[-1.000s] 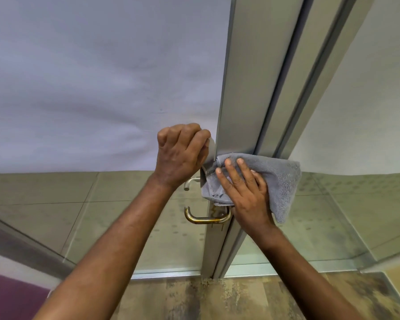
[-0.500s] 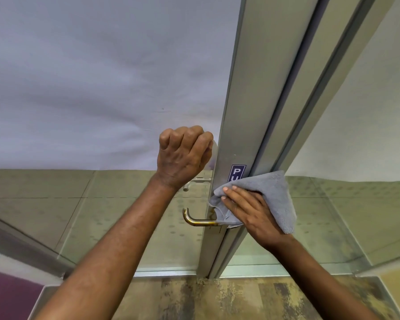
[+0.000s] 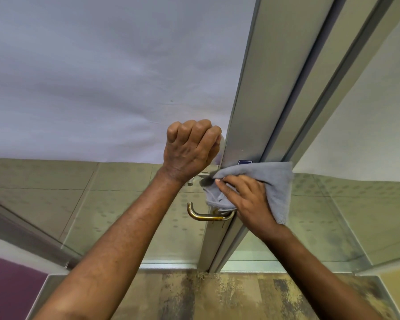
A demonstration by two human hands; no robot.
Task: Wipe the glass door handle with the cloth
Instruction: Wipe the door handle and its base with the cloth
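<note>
Right hand (image 3: 252,199) nearer, fingers flat pressing cloth (image 3: 275,181) on frame (image 3: 259,88); handle (image 3: 207,218) at 7 o'clock, axis 3–9; left hand (image 3: 189,148) curled, likely gripping frame.

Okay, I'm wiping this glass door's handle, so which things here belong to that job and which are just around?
Job:
grey cloth
brass handle
right hand, pressing the cloth against the door frame
left hand, fisted at the door's edge

Just around:
blue sticker
patterned floor
purple surface
</note>
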